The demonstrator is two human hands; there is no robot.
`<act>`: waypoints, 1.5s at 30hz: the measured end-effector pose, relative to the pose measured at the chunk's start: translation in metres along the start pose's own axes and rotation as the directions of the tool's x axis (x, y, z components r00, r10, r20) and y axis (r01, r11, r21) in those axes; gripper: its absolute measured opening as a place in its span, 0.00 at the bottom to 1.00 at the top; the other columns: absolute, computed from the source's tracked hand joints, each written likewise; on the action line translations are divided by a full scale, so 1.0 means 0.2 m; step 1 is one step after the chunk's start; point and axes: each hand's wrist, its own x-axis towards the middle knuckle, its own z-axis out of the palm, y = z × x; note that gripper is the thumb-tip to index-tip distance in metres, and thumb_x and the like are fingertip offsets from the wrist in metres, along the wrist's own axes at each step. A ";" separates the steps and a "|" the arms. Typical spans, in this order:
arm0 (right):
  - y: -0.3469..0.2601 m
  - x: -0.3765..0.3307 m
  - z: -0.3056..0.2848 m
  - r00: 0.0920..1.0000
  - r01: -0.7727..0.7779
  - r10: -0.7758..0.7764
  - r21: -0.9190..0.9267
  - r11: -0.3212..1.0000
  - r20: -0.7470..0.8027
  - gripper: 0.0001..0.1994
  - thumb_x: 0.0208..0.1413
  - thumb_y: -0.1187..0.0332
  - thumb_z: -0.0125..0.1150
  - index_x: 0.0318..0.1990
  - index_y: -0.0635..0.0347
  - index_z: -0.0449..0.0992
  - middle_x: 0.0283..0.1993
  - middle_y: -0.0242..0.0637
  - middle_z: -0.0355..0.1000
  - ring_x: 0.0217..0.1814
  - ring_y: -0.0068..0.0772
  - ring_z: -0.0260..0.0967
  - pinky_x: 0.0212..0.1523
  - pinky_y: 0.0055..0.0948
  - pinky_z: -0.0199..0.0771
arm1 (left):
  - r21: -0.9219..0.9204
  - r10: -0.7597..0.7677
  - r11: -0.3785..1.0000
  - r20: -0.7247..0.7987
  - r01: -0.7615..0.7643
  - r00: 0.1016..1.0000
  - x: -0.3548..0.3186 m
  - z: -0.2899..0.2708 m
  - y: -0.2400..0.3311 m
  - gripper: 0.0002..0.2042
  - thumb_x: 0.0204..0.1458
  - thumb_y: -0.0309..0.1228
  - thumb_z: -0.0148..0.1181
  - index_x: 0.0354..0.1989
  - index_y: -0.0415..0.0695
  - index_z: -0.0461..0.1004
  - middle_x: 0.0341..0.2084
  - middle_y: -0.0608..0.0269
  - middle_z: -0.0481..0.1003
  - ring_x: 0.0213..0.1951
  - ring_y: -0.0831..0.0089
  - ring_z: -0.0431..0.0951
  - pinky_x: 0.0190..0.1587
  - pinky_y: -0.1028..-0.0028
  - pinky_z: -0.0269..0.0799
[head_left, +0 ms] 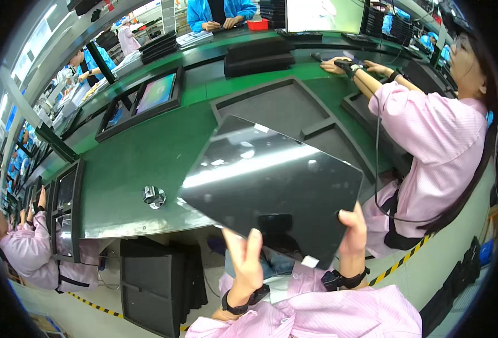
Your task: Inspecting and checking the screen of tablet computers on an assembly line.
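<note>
A glossy dark flat screen panel [282,191] is held tilted in front of me, its face catching a bright streak of reflected light. Small white tabs show at its edges. My left hand [246,259] grips the lower left edge, the thumb on the front. At the lower right edge, my right hand [354,231] is closed on the same panel. The fingers behind it are hidden. Beyond the panel, and partly covered by it, a dark foam tray [260,97] with raised rims lies on the green table [128,163].
A small metal device [153,196] stands on the table at left. Another tray [175,90] holds a colourful lit screen farther back. Black foam pieces [259,56] are stacked at the far side. A co-worker [434,135] sits at right, another [26,248] at left. Black trays [153,281] stand on the floor.
</note>
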 end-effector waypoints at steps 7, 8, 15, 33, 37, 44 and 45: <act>-0.26 0.17 -0.23 0.964 0.087 -0.076 0.033 0.996 -0.254 0.17 0.56 0.64 0.53 0.50 0.62 0.72 0.44 0.37 0.73 0.43 0.31 0.72 0.45 0.28 0.72 | 0.799 -0.056 0.363 0.532 -0.479 0.845 -0.03 -0.21 -0.15 0.41 0.47 0.37 0.65 0.66 0.32 0.49 0.66 0.39 0.49 0.69 0.45 0.45 0.67 0.52 0.42; -0.30 0.19 -0.26 0.958 0.022 -0.003 0.060 0.998 -0.286 0.15 0.57 0.64 0.53 0.49 0.62 0.73 0.44 0.37 0.74 0.43 0.30 0.72 0.44 0.28 0.72 | 0.739 -0.083 0.582 0.470 -0.341 0.879 -0.03 -0.22 -0.15 0.42 0.47 0.35 0.65 0.67 0.32 0.47 0.67 0.39 0.48 0.69 0.46 0.45 0.68 0.54 0.41; -0.34 0.25 -0.43 0.949 -0.253 0.286 0.216 0.943 -0.135 0.14 0.60 0.64 0.51 0.44 0.64 0.75 0.41 0.39 0.77 0.38 0.32 0.75 0.40 0.28 0.75 | 0.720 -0.159 0.620 0.504 -0.311 0.849 -0.02 -0.21 -0.13 0.44 0.50 0.38 0.64 0.69 0.34 0.42 0.66 0.38 0.49 0.68 0.45 0.47 0.66 0.55 0.44; -0.31 0.12 -0.27 0.979 -0.061 0.083 0.124 0.990 -0.188 0.14 0.62 0.66 0.50 0.49 0.64 0.73 0.47 0.35 0.74 0.45 0.26 0.72 0.46 0.23 0.70 | 0.097 -0.125 0.991 0.354 0.096 0.927 0.01 -0.33 -0.14 0.33 0.42 0.11 0.56 0.61 0.38 0.60 0.66 0.44 0.53 0.68 0.57 0.53 0.65 0.61 0.55; -0.28 0.01 -0.25 0.891 0.048 -0.166 -0.277 0.960 -0.423 0.19 0.61 0.68 0.52 0.57 0.69 0.69 0.54 0.37 0.70 0.55 0.25 0.67 0.56 0.24 0.64 | -0.006 -0.016 1.000 0.110 0.017 0.994 0.05 -0.38 -0.16 0.26 0.42 0.10 0.54 0.53 0.42 0.66 0.61 0.47 0.61 0.67 0.58 0.55 0.67 0.61 0.50; -0.22 -0.04 -0.21 0.858 0.074 -0.270 -0.414 0.907 -0.438 0.21 0.62 0.67 0.52 0.59 0.71 0.68 0.58 0.39 0.67 0.59 0.25 0.64 0.61 0.25 0.59 | 0.454 0.225 0.856 0.101 -0.246 0.969 0.22 -0.38 -0.07 0.17 0.54 0.24 0.50 0.53 0.41 0.68 0.59 0.52 0.65 0.64 0.61 0.59 0.63 0.64 0.52; -0.20 -0.04 -0.20 0.861 0.101 -0.302 -0.444 0.890 -0.410 0.20 0.62 0.67 0.52 0.58 0.71 0.68 0.58 0.39 0.67 0.59 0.25 0.63 0.61 0.25 0.59 | 0.535 0.252 0.798 0.120 -0.277 0.960 0.23 -0.36 -0.04 0.16 0.55 0.26 0.48 0.53 0.40 0.68 0.59 0.52 0.65 0.65 0.60 0.58 0.65 0.63 0.49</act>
